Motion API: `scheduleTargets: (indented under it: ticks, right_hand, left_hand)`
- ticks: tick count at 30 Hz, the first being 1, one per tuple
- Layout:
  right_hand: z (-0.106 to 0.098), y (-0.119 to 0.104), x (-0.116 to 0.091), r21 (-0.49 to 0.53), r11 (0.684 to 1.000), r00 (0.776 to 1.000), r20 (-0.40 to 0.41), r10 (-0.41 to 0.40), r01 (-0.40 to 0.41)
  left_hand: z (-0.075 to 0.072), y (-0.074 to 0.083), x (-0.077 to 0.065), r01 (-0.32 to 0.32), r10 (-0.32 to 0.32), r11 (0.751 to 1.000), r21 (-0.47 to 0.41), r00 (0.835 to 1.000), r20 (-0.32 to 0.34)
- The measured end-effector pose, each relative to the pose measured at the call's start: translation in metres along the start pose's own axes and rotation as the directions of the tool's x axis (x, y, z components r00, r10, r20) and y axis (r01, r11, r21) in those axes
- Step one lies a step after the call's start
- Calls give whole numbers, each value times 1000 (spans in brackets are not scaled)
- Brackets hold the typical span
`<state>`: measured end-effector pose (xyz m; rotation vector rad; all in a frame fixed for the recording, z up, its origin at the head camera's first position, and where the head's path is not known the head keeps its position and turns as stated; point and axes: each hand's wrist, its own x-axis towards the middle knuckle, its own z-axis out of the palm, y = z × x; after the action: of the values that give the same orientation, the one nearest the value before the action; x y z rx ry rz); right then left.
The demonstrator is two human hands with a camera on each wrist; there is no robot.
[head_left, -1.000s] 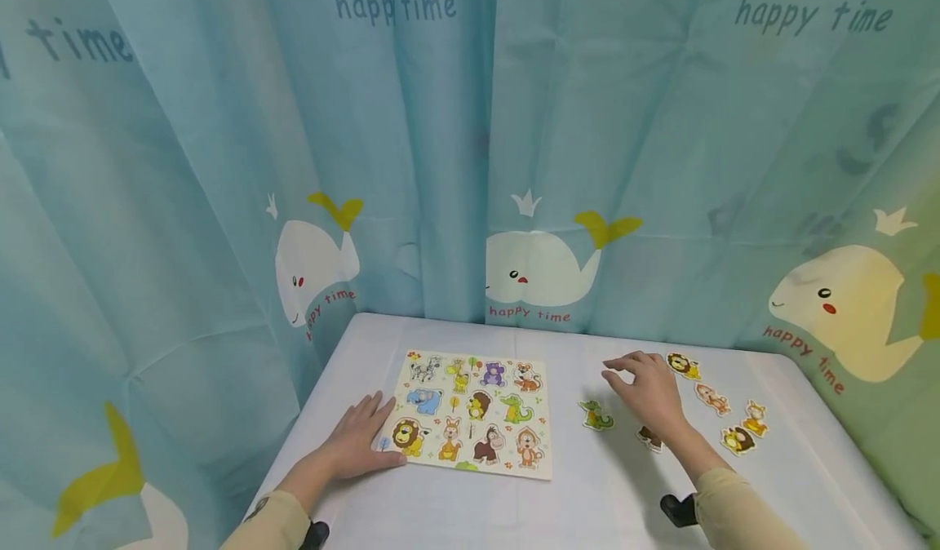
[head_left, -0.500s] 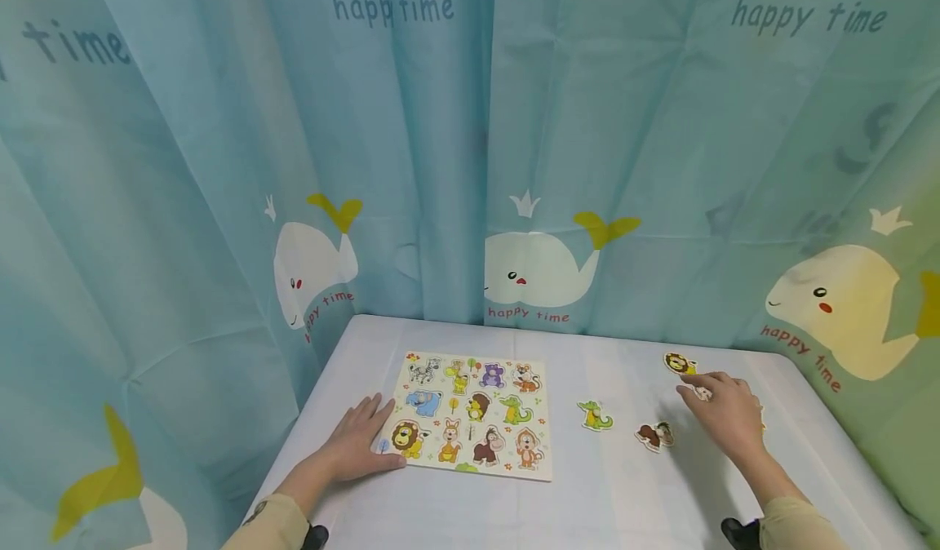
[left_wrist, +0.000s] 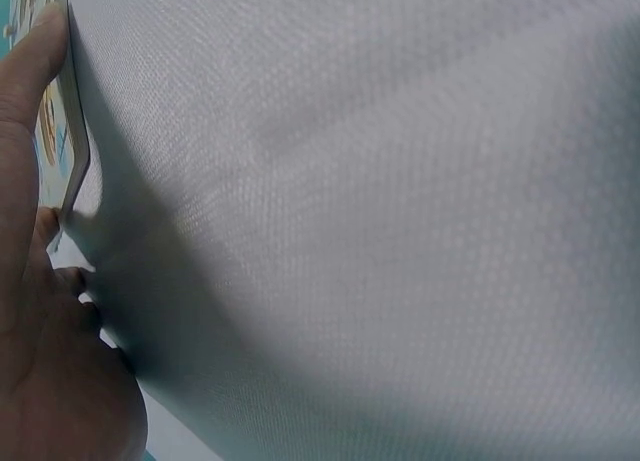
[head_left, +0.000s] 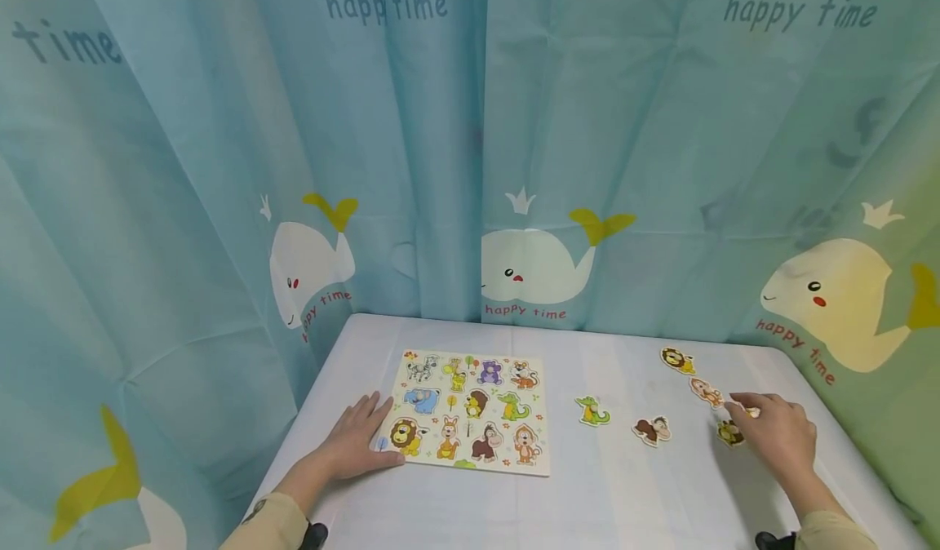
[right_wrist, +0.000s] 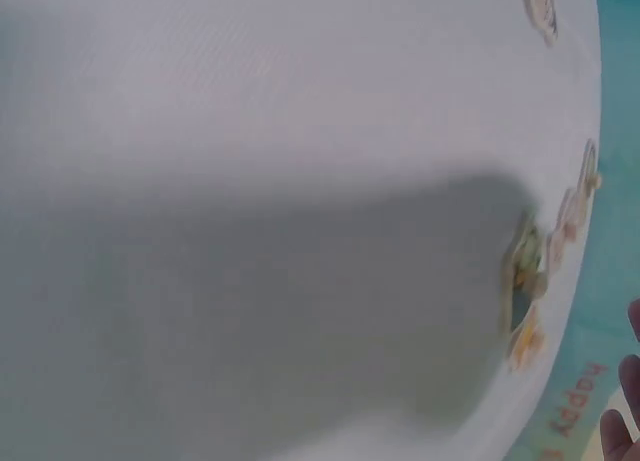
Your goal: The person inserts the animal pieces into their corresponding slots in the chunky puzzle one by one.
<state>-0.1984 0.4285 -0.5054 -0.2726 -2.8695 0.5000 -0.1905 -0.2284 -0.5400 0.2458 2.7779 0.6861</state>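
The flat puzzle board (head_left: 470, 404), printed with several animals, lies on the white table. My left hand (head_left: 356, 440) rests at its near left corner, fingers along the side and thumb on the near edge; the left wrist view shows the thumb (left_wrist: 35, 56) on the rim. On the right, my right hand (head_left: 778, 436) hangs over the loose animal pieces, thumb and fingers apart with nothing between them. Below it are a hedgehog piece (head_left: 730, 433) and, partly hidden, a kangaroo piece (head_left: 751, 411). The right wrist view shows the hedgehog piece (right_wrist: 522, 276) lying on the cloth.
A monkey piece (head_left: 707, 392) and a lion piece (head_left: 676, 361) lie farther back. Nearer the board are a crocodile piece (head_left: 591, 411) and a brown ape-like piece (head_left: 652, 431). A blue whale-print curtain (head_left: 411, 166) hangs behind the table (head_left: 477, 517).
My right hand has moved right, from above the brown ape-like piece, past the monkey piece, to the hedgehog and kangaroo pieces. My left hand has stayed at the board's corner.
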Motion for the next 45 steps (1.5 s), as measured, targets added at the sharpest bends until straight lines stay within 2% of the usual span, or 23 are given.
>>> scheduleTargets:
  ticks: [11,18,27,45]
  right_hand:
    - [4,17,-5,-13,997,993,98,71,-70]
    - [9,26,-9,-9,999,994,102,37,-36]
    - [12,31,-9,-18,993,978,172,120,-118]
    - [18,28,-9,-35,983,967,177,185,-181]
  left_hand:
    - [0,-1,1,-7,7,1000,2,1000,10]
    - [0,-2,2,0,0,1000,-5,1000,11]
    - [2,-4,3,-1,1,1000,-1,1000,7]
    - [0,-2,0,-23,23,1000,-2,1000,0]
